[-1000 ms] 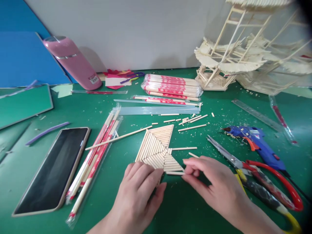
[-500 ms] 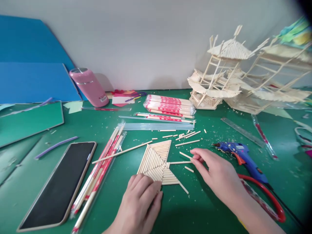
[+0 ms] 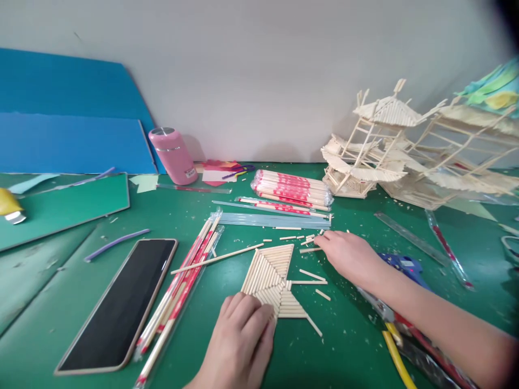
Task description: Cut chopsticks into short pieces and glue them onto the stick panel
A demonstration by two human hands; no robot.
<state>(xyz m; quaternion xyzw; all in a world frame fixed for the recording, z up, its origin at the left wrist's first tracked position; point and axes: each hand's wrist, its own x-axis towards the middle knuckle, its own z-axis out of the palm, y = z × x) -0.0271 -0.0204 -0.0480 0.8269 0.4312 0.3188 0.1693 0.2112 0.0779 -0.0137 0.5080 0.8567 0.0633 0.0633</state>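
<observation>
A flat panel of glued wooden sticks (image 3: 271,275) lies on the green mat (image 3: 348,346) in the middle. My left hand (image 3: 243,340) rests palm down on the panel's near corner, fingers flat. My right hand (image 3: 348,254) reaches out past the panel, its fingertips at a small heap of short cut sticks (image 3: 308,240); whether a stick is pinched there is hidden. Loose stick pieces (image 3: 312,275) lie to the right of the panel. A long bare stick (image 3: 217,258) rests against the panel's left edge.
A phone (image 3: 117,305) lies at the left, wrapped chopsticks (image 3: 182,286) beside it. A chopstick pack (image 3: 292,189), pink bottle (image 3: 172,155) and blue boards (image 3: 73,135) sit behind. Stick-built models (image 3: 389,146) stand at the right. A blue glue gun (image 3: 401,265), ruler (image 3: 401,232) and red-handled cutters (image 3: 409,335) lie under my right arm.
My right hand left the panel's near edge and moved away toward the heap of short sticks. The view tilted up and back. My left hand stayed on the panel.
</observation>
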